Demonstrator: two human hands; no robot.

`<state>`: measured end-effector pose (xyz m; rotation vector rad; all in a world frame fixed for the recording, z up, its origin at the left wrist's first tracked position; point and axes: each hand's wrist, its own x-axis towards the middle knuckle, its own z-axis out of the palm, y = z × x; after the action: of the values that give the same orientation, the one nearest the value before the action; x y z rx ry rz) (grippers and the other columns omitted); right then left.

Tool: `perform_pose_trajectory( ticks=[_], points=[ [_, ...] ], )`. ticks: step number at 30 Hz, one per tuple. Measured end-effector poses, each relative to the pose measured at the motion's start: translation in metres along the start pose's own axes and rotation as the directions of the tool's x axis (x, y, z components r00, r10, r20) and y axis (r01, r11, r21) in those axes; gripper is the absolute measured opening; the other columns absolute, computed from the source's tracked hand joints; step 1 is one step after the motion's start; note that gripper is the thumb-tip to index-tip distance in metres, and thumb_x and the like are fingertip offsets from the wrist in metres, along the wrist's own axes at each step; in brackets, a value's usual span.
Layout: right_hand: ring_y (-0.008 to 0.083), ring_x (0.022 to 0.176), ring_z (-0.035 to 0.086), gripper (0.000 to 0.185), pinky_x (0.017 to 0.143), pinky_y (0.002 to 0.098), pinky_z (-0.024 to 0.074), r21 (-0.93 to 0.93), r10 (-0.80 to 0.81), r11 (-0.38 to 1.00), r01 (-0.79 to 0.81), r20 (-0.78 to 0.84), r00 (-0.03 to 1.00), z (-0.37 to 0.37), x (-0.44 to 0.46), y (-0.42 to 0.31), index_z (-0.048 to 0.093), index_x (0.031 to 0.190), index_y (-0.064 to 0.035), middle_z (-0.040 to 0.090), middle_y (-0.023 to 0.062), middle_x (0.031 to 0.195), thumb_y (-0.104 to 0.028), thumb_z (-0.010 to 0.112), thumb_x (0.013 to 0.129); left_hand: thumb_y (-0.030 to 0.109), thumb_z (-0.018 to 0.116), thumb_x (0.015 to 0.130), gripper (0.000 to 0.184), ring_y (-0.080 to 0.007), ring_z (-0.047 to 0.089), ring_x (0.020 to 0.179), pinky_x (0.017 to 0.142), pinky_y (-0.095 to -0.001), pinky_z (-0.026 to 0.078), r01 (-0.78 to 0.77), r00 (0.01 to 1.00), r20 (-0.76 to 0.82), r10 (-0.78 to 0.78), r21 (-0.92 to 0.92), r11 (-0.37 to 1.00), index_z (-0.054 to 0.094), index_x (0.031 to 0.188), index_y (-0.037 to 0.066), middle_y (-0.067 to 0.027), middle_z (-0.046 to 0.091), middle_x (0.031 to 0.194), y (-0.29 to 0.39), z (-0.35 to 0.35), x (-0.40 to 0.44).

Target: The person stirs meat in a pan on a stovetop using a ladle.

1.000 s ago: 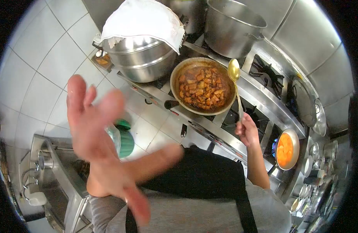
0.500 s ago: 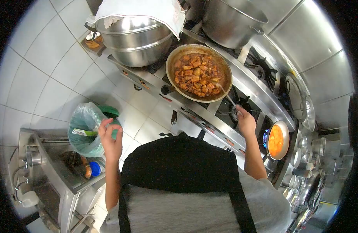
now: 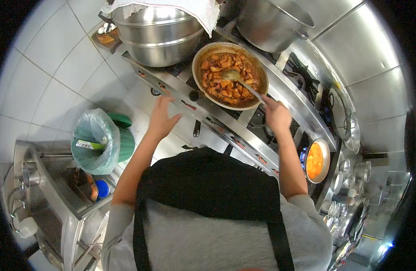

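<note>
My right hand (image 3: 278, 115) is closed round the handle of a long metal serving spoon (image 3: 249, 88). The spoon's bowl rests over browned chunks of food in dark sauce (image 3: 217, 86), inside a wide frying pan (image 3: 198, 67) on the stove. That pan's black handle (image 3: 195, 95) points toward the stove's front edge. My left hand (image 3: 162, 118) hangs in the air left of the handle, fingers apart and holding nothing. A smaller pan (image 3: 325, 165) with orange food sits over a blue flame at the right.
A large steel pot (image 3: 158, 43) under a white cloth (image 3: 171, 10) stands left of the frying pan. A tall stockpot (image 3: 271, 27) is behind it. A lined green bin (image 3: 126, 144) and steel sink counter (image 3: 25, 149) are at the left. Pans and bowls (image 3: 345, 169) crowd the right.
My left hand has moved up and right toward the pan handle, its fingers spreading. My right hand has shifted slightly up and left, and the spoon's bowl now shows above the food.
</note>
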<state>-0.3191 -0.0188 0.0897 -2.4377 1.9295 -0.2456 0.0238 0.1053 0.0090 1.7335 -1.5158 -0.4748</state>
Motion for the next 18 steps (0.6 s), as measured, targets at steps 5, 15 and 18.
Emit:
perform_pose_trajectory(
  ticks=[5, 15, 18],
  points=[
    [0.0263, 0.083, 0.065, 0.037, 0.068, 0.0388, 0.0528, -0.161, -0.285, 0.94, 0.3, 0.11, 0.952, 0.062, 0.022, -0.028, 0.061, 0.115, -0.0319, 0.061, 0.0092, 0.096, -0.013, 0.05, 0.084, 0.009, 0.072, 0.069, 0.051, -0.0366, 0.051, 0.104, 0.082, -0.0417, 0.047, -0.14, 0.99, 0.014, 0.139, 0.071, 0.988, 0.047, 0.114, 0.01, -0.0168, 0.048, 0.112, 0.034, 0.05, 0.041],
    [0.0297, 0.085, 0.063, 0.03, 0.072, 0.0397, 0.0502, -0.055, -0.165, 0.983, 0.172, 0.122, 0.979, -0.004, 0.058, 0.064, 0.065, 0.109, -0.0298, 0.064, 0.0104, 0.092, -0.021, 0.062, 0.081, 0.005, 0.065, 0.072, 0.041, -0.0378, 0.054, 0.091, 0.076, -0.045, 0.046, -0.122, 0.992, -0.026, 0.127, 0.145, 0.982, 0.046, 0.108, 0.009, -0.016, 0.05, 0.098, 0.029, 0.061, 0.057],
    [0.0309, 0.084, 0.063, 0.032, 0.072, 0.0394, 0.0498, 0.031, -0.032, 0.999, 0.026, 0.203, 0.979, -0.008, 0.051, 0.092, 0.064, 0.112, -0.0302, 0.065, 0.0121, 0.091, -0.024, 0.063, 0.081, 0.015, 0.065, 0.077, 0.04, -0.0373, 0.056, 0.091, 0.075, -0.0456, 0.047, -0.069, 0.998, 0.005, 0.069, 0.227, 0.971, 0.045, 0.111, 0.01, -0.0165, 0.054, 0.098, 0.03, 0.062, 0.059]
  ],
)
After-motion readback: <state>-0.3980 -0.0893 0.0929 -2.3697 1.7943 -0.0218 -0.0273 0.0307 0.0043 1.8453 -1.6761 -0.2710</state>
